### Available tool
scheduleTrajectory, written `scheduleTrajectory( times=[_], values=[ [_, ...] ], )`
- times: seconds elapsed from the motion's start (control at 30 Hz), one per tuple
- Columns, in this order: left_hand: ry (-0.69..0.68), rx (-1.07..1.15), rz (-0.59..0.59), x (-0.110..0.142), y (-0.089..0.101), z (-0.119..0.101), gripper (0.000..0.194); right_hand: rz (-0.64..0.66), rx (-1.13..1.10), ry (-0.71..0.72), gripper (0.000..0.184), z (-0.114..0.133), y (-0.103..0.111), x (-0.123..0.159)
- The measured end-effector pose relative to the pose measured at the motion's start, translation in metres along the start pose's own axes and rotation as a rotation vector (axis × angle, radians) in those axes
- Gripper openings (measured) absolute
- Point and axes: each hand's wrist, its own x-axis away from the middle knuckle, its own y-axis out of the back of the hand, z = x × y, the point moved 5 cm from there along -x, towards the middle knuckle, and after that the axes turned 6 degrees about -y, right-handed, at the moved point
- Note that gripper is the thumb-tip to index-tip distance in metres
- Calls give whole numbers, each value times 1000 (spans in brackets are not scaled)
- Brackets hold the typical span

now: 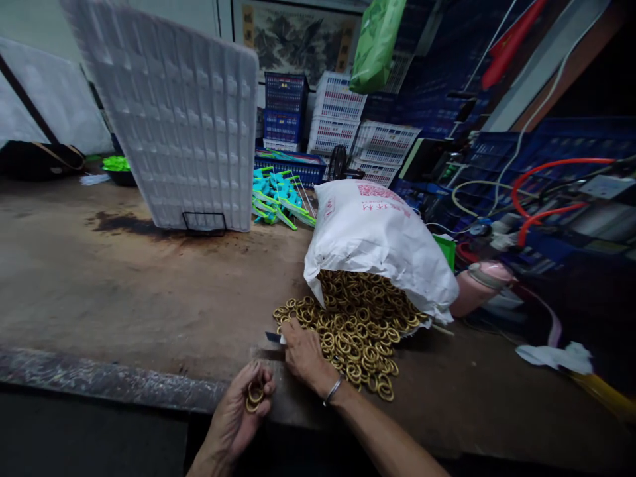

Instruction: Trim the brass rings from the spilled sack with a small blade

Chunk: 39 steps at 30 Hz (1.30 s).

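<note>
My left hand, palm up near the table's front edge, has its fingers curled round a few gold-coloured rings. To its right, my right hand is closed at the left side of a spread heap of gold rings. At its fingertips shows a small flat dark strip with a white end; its exact kind is unclear. The heap spills from the mouth of a white woven sack lying on its side, with more rings inside.
On the wooden table a white ribbed panel stands in a wire holder. Behind lie teal and green plastic pieces. Stacked crates line the back. A pink bottle and red hoses are at right.
</note>
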Motion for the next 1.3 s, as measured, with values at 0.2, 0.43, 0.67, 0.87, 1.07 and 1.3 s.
scheduleTrajectory(
  times=[0.2, 0.43, 0.67, 0.87, 1.07, 1.3],
  values=[
    [-284, -459, -34, -15, -13, -9, 30, 64, -451, 25, 10, -16, 16, 6],
    [-412, -688, 170, -23, -38, -4, 29, 357, -1160, -12, 17, -25, 18, 26],
    [-522, -855, 116, -14, -46, -4, 19, 297, -1296, -128, 24, -34, 14, 34],
    [-640, -1033, 174, -11, -52, 0, 14, 225, -1226, -110, 30, -40, 3, 35],
    [-573, -1052, 202, -8, -65, 4, 17, 164, -1193, -109, 28, -47, 7, 39],
    [-129, -740, 274, -6, -64, 29, 28, 133, -1129, -125, 27, -51, 23, 45]
  ],
)
